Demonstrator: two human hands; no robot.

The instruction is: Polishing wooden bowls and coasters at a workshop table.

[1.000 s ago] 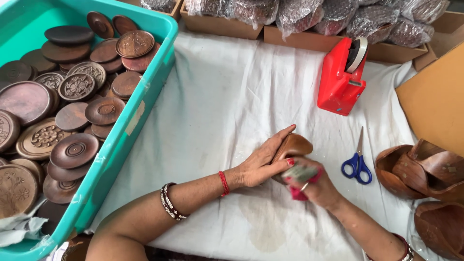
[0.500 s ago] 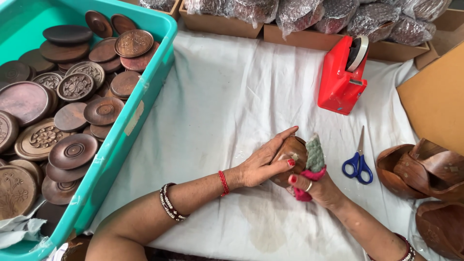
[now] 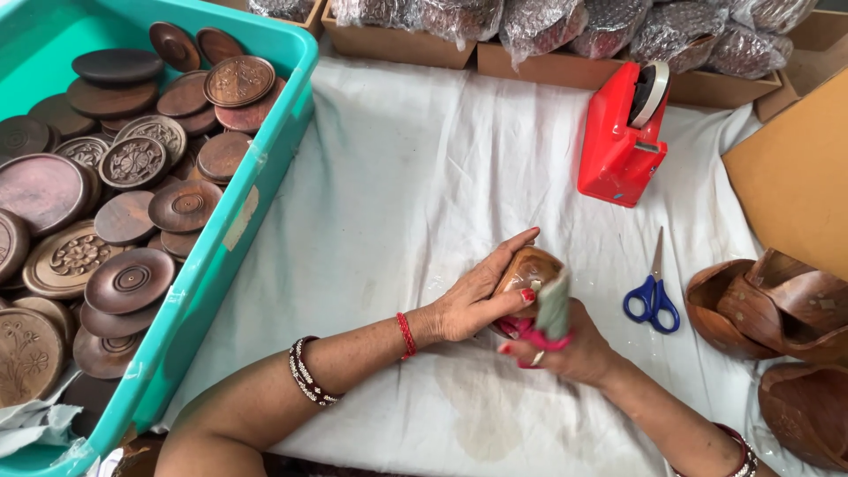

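Along the top edge of the frame, a row of shallow brown cardboard boxes (image 3: 397,44) runs from upper centre to the upper right corner, each holding rounded dark items wrapped in clear bubble wrap (image 3: 539,19). At the right edge, a flat tan cardboard sheet (image 3: 795,177) lies at an angle, just above the wooden pieces. On the outer wall of the teal plastic crate (image 3: 265,168) at left, a worn, pale strip of tape (image 3: 243,216) adheres slantwise.
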